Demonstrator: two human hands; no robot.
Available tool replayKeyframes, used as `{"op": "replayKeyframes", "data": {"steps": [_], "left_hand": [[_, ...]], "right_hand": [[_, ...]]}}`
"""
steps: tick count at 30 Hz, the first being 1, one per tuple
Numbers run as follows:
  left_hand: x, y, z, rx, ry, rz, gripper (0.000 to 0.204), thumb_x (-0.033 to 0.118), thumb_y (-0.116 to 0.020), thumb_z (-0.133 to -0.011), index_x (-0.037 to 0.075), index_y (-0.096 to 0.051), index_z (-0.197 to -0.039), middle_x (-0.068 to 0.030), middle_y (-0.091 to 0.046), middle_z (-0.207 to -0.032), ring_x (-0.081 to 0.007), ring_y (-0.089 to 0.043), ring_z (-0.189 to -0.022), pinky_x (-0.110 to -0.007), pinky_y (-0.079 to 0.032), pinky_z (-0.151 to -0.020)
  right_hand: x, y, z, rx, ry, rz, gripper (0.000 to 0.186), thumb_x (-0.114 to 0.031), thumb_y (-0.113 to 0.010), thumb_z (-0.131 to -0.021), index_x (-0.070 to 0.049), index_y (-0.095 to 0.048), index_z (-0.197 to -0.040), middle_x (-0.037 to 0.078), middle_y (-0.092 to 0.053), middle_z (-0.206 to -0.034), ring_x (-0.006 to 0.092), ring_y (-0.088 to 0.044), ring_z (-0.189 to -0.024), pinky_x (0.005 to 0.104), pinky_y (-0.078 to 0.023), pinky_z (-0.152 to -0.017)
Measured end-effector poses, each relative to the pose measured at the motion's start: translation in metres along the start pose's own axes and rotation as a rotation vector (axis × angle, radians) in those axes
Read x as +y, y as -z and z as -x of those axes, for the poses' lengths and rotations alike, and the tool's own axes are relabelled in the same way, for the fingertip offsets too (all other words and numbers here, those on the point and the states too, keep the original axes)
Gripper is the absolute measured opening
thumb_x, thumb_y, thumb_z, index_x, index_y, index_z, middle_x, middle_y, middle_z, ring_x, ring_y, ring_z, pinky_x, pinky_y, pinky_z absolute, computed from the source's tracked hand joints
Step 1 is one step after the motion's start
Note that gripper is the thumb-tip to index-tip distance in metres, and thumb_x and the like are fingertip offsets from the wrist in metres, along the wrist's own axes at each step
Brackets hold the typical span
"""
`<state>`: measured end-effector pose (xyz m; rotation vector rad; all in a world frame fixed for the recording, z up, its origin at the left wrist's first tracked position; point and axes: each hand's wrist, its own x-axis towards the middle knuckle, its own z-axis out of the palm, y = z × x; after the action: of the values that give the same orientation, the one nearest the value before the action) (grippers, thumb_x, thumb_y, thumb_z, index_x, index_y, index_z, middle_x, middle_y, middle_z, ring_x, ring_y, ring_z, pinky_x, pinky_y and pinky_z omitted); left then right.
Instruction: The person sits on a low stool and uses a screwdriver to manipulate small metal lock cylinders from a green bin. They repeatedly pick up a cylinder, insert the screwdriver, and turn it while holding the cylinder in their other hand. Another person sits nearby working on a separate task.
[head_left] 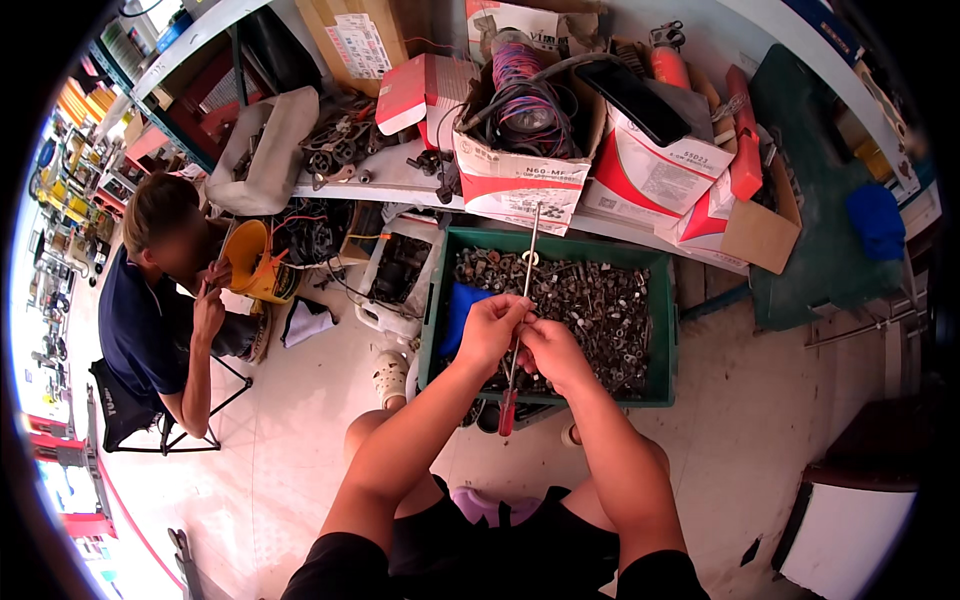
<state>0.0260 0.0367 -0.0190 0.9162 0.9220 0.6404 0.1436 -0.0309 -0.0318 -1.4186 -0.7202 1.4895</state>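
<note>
My left hand and my right hand meet over a green plastic crate, both closed around a long thin metal rod with a red handle at its lower end; whether this is one tool or two is hidden by my fingers. The rod's far end reaches up near a cardboard box. The crate holds a dense heap of small metal hardware, with a pale ring beside the rod and a blue piece of plastic or cloth at the left.
Another person sits at my left on a folding chair, beside a yellow bucket. A shelf holds cardboard boxes, wire spools and a black phone-like object. A dark green board stands at right, a white-fronted cabinet lower right.
</note>
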Motion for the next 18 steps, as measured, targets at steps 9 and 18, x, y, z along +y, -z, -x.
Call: {"op": "replayKeyframes", "data": {"steps": [9, 18], "left_hand": [[-0.018, 0.001, -0.009, 0.048, -0.075, 0.041, 0.021, 0.019, -0.056, -0.1, 0.002, -0.065, -0.094, 0.0, -0.062, -0.079, -0.0076, -0.056, -0.07, -0.024, -0.046, -0.061], [-0.009, -0.001, -0.005, 0.072, -0.002, 0.198, 0.017, 0.022, -0.061, -0.098, 0.006, -0.059, -0.091, 0.0034, -0.053, -0.067, -0.0036, -0.043, -0.056, -0.021, -0.033, -0.048]], "right_hand": [[-0.022, 0.025, -0.006, 0.37, 0.291, 0.519, 0.019, -0.02, -0.068, -0.087, -0.004, -0.066, -0.096, 0.008, -0.067, -0.075, 0.0212, -0.067, -0.071, 0.0346, -0.051, -0.066], [-0.073, 0.021, -0.05, 0.287, 0.551, 0.126, 0.049, -0.003, -0.061, -0.089, -0.011, -0.052, -0.137, 0.002, -0.056, -0.102, 0.0034, -0.05, -0.064, 0.0214, -0.038, -0.051]]}}
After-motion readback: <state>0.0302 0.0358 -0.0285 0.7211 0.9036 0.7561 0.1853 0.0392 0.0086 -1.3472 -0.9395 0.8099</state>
